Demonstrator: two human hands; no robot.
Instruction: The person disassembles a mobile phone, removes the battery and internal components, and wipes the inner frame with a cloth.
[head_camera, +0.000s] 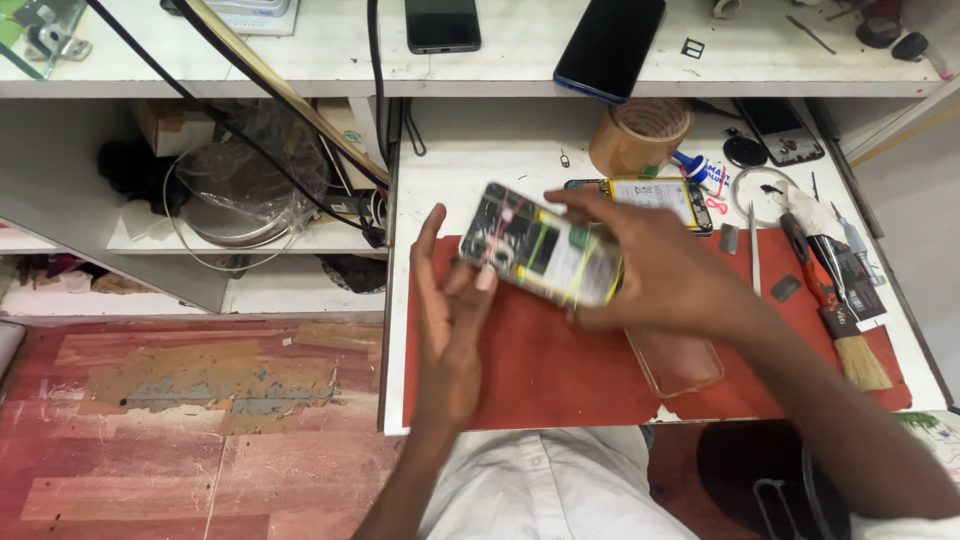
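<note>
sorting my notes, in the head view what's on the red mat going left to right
left hand → opened phone held in right hand → clear phone case → tweezers → brush

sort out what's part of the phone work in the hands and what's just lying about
In hand:
- opened phone, gripped by right hand
- left hand, fingertips on its end
- red mat beneath

Lying about:
- tape roll
- brush
- clear case
- two dark phones on the shelf
- second opened phone
</note>
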